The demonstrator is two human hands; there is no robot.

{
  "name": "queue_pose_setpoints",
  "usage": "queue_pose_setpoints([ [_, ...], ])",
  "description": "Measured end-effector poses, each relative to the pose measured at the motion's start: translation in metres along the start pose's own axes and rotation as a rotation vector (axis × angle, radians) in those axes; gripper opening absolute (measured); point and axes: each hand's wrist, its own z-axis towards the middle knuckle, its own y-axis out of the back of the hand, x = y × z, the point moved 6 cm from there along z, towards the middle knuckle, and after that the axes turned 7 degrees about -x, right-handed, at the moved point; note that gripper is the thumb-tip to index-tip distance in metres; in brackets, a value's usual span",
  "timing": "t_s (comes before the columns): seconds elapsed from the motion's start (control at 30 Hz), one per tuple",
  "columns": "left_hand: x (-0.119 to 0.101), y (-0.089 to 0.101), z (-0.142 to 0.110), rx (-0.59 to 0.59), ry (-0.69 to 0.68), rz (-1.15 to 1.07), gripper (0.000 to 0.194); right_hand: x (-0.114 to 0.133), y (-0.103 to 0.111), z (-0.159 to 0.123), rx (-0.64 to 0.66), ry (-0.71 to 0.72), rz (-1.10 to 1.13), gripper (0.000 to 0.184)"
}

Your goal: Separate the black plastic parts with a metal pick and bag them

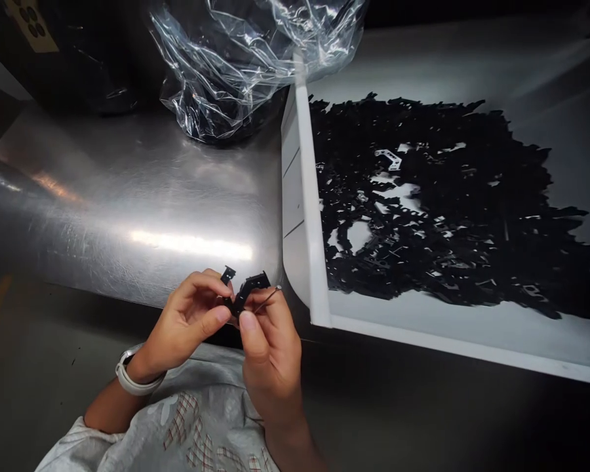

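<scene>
1. Here's the left hand point(177, 324), white-banded watch point(136, 385) at the wrist, thumb and fingers pinched narrow on a small black plastic piece point(229, 274).
2. And the right hand point(274, 341), thumb pressed in close, grips an angled black plastic piece point(250, 286), a thin rod point(267, 300) slanting across its fingers.
3. Both pieces meet between the fingertips, just off the metal tabletop's point(93, 196) near edge; whether they're joined, I can't tell.
4. Over right, a white tray point(317, 262) carries a broad heap of black plastic parts point(452, 210).
5. Beyond, a clear plastic bag point(246, 65) sits crumpled against the tray's far corner.
</scene>
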Motion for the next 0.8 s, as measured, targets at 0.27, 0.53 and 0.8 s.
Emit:
queue_pose_setpoints([
  [0.27, 0.008, -0.006, 0.003, 0.043, 0.022, -0.191, 0.021, -0.004, -0.001, 0.001, 0.065, -0.092, 0.055, 0.015],
  [0.53, 0.008, -0.004, 0.007, 0.100, -0.099, -0.121, 0.016, -0.006, 0.004, -0.002, 0.089, -0.184, 0.128, 0.024],
  [0.8, 0.016, 0.002, 0.007, 0.130, -0.149, -0.100, 0.020, -0.007, 0.006, -0.002, 0.049, -0.215, 0.123, 0.023],
])
